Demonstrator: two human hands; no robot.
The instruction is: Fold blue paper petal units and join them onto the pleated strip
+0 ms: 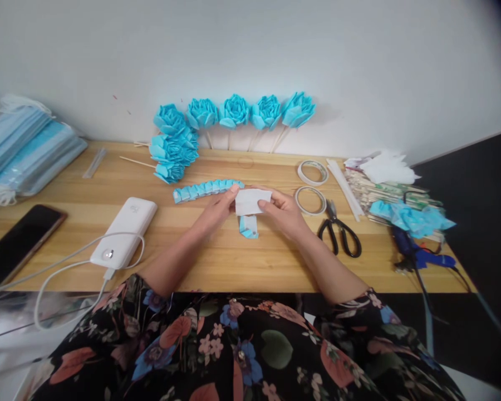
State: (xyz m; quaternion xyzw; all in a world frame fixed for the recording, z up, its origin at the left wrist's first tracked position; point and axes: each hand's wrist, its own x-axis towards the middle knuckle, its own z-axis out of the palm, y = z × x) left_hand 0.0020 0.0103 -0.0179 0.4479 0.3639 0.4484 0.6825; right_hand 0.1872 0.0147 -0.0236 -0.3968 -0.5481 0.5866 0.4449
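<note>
White sheet (246,201) being handled between two nearly closed hands.
The left hand (219,210) pinched its nine-o'clock end, the right hand (291,216) its three-o'clock end; its long axis ran between, neither end pointed. A folded blue-and-white piece (249,227) lay at six o'clock on the bench (217,267). Any refolding would probably have called for even edges.

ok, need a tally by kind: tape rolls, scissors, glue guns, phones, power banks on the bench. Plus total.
Tape rolls: 2
Scissors: 1
Glue gun, partly covered: 1
Phone: 1
Power bank: 1
Total: 6
</note>
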